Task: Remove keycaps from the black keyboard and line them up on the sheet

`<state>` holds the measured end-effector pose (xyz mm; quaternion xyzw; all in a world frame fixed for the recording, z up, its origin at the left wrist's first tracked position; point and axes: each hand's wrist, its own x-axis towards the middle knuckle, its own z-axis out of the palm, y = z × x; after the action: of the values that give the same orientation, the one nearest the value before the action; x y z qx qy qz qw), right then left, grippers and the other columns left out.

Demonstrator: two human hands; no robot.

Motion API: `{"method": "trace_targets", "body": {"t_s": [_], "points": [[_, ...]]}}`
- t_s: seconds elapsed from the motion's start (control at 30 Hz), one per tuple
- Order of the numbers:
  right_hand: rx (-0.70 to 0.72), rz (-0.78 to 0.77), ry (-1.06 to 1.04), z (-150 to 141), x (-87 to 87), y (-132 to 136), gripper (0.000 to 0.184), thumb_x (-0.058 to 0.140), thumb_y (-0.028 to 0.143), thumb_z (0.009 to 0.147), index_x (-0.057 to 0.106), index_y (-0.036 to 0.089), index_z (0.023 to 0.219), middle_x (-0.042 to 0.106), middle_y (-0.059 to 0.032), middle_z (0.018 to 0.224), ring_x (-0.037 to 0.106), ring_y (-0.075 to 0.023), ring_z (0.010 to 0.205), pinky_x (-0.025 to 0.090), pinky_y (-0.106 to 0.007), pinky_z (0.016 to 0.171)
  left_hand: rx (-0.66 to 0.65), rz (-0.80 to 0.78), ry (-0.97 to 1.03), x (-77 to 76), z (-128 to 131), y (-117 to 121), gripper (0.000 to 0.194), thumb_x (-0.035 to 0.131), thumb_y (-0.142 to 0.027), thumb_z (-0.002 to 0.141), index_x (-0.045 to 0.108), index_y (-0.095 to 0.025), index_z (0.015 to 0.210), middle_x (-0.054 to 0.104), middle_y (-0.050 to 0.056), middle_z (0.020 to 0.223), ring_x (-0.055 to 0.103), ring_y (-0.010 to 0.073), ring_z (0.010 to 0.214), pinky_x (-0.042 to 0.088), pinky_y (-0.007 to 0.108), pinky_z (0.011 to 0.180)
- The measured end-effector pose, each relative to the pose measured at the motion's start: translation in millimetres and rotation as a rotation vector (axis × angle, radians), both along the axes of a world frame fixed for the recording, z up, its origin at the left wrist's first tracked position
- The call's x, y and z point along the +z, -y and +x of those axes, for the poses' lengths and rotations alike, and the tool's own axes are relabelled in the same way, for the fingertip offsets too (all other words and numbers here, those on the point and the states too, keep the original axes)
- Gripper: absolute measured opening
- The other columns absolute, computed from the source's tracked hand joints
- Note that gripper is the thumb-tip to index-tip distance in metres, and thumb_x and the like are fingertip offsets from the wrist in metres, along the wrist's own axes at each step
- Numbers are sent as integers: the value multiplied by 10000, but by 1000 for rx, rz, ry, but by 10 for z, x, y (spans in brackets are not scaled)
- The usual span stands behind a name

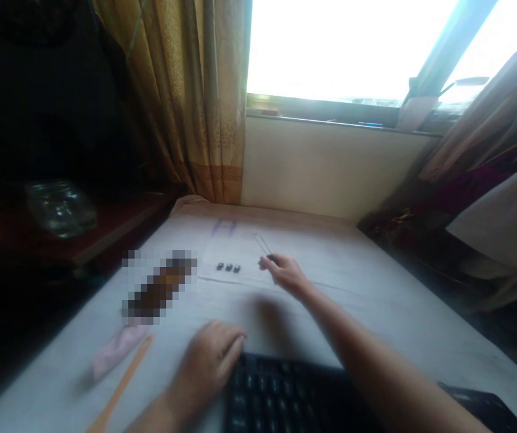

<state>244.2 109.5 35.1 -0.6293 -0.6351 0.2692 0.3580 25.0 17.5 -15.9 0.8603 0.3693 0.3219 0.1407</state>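
My right hand [283, 272] is out over the white sheet, its fingers pinched around the dark end of a thin wire loop tool [263, 243]. The narrow loop points away from me, up and to the left. Left of this hand, three small dark square pieces [229, 267] lie in a row on the sheet. My left hand [213, 352] rests curled at the upper left corner of a black keyboard [276, 391]. Its fingertips are mostly hidden, so anything inside them cannot be made out. My right forearm crosses above the keyboard and covers part of it.
At left lie a pixelated brown object [159, 288], a pink cloth [116, 352] and a long orange-brown stick [123, 385]. A glass bowl [62, 207] stands on a dark shelf. A curtain [208, 102] and window are behind; clothes [502, 204] hang at right.
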Motion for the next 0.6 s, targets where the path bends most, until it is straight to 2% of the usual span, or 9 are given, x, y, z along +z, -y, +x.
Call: {"method": "trace_targets", "body": {"t_s": [0.07, 0.13, 0.27, 0.37, 0.43, 0.5, 0.6], "points": [[-8, -8, -103, 107, 14, 160, 488, 425, 542, 877, 687, 138, 796, 715, -86, 768, 556, -120, 500, 429, -246, 505, -1, -2, 1, 12, -5, -1, 223, 470, -228, 926, 691, -208, 906, 728, 37, 804, 661, 190, 751, 537, 318, 698], [-23, -9, -185, 206, 38, 337, 588, 373, 649, 849, 664, 144, 778, 690, -86, 742, 551, -121, 509, 432, -249, 502, -2, -3, 0, 29, -6, -2, 215, 482, -230, 919, 697, -214, 915, 736, 37, 823, 666, 188, 769, 543, 315, 713], [-57, -6, -306, 374, 127, 681, 651, 366, 750, 796, 634, 164, 701, 571, -35, 605, 500, -125, 522, 409, -256, 502, 4, -8, -6, 53, -7, -7, 209, 489, -239, 917, 696, -207, 919, 742, 37, 846, 679, 187, 799, 552, 322, 741], [-71, -10, -338, 450, 189, 890, 652, 363, 755, 810, 628, 177, 664, 386, 36, 504, 353, -98, 453, 295, -246, 433, -1, -3, -3, 59, -11, -13, 209, 487, -243, 917, 692, -198, 921, 743, 40, 846, 683, 187, 804, 554, 332, 743], [-51, -27, -342, 468, 219, 999, 648, 345, 755, 822, 608, 181, 676, 323, 58, 492, 292, -88, 433, 240, -244, 414, 2, -7, -5, 63, -14, -16, 209, 486, -251, 917, 690, -201, 922, 743, 38, 843, 683, 186, 802, 554, 331, 734], [11, -81, -340, 467, 250, 1087, 589, 384, 731, 823, 575, 186, 706, 324, 70, 492, 289, -80, 426, 234, -235, 407, 13, -24, -11, 68, -15, -18, 209, 487, -262, 917, 689, -213, 922, 743, 33, 845, 683, 182, 802, 554, 323, 728], [132, -225, -308, 463, 314, 1196, 393, 541, 578, 818, 568, 186, 806, 446, 57, 558, 396, -77, 456, 325, -214, 429, 24, -45, -11, 68, -16, -21, 205, 499, -284, 912, 695, -225, 917, 746, 26, 850, 685, 176, 798, 556, 313, 734]]}}
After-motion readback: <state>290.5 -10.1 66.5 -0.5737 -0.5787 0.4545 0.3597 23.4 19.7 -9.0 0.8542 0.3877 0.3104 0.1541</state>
